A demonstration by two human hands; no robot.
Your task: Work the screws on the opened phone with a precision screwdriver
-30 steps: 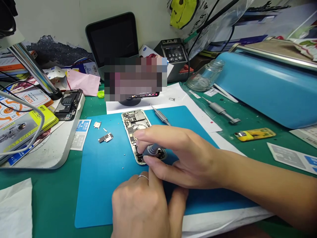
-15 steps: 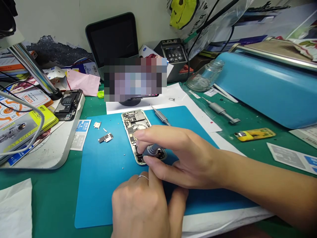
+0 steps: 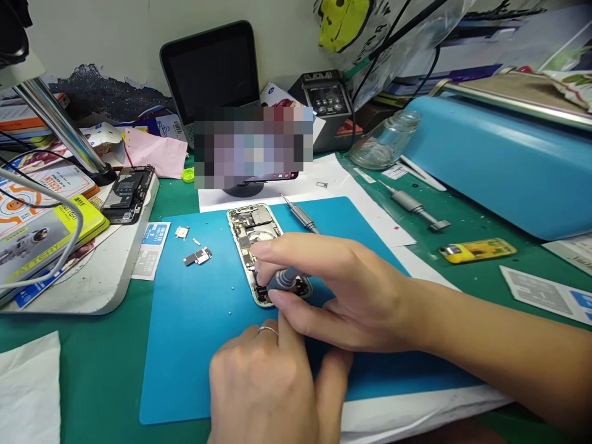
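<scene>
An opened smartphone [image 3: 259, 235] with bare inner parts lies on a blue work mat [image 3: 185, 351]. My right hand [image 3: 337, 283] pinches a grey precision screwdriver [image 3: 285, 279] over the phone's near end; the driver's tip is hidden. Just below, my left hand [image 3: 268, 382], wearing a ring, rests on the mat with its thumb apart from a stretched index finger, which reaches under my right thumb near the phone's edge. Its other fingers are bent and partly hidden. On the mat's left are a dark metal shield plate [image 3: 198, 256] and a small silver part [image 3: 182, 232].
A second grey screwdriver [image 3: 301, 216] lies beyond my right hand, and another [image 3: 415, 206] farther right. A glass jar [image 3: 382, 145], a blue case [image 3: 499, 172] and a yellow tool [image 3: 478, 250] occupy the right. Another opened phone [image 3: 127, 194] sits on a white stand base [image 3: 106, 290].
The view has shifted very slightly. Both hands, the screwdriver and the phone hold practically the same positions.
</scene>
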